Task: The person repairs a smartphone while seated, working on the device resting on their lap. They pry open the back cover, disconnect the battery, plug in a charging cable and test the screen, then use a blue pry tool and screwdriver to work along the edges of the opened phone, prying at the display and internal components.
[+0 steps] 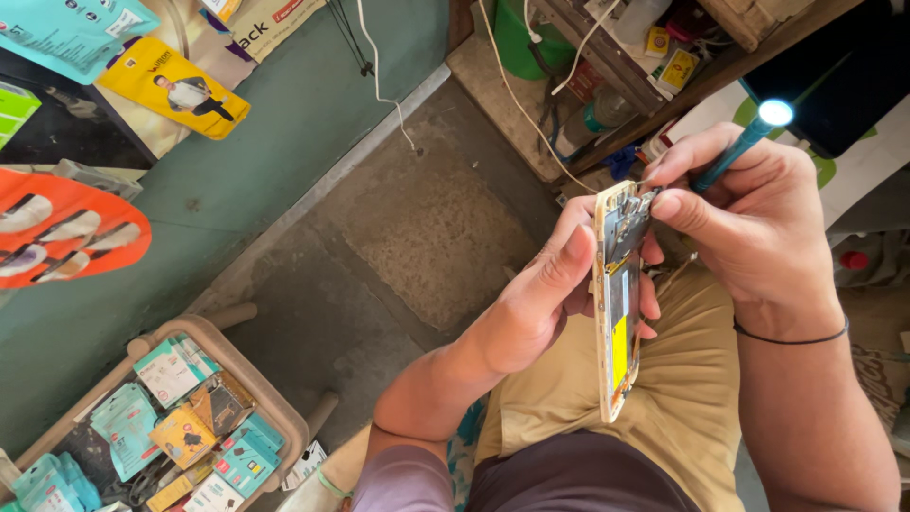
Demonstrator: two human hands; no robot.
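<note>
My left hand point(540, 299) grips an opened phone point(618, 313) by its edge, holding it upright over my lap. The phone's back is off, showing a yellow battery label and circuit parts near the top. My right hand point(749, 213) pinches a teal screwdriver point(735, 152) with a bright white end cap, its tip set against the phone's top end. A thin black band circles my right wrist.
A wooden tray point(270, 403) of small packaged accessories sits at lower left on the concrete floor point(417, 228). Packaged goods hang on the green wall point(313, 104) at left. A cluttered shelf point(654, 57) with white cables and bottles stands at the top right.
</note>
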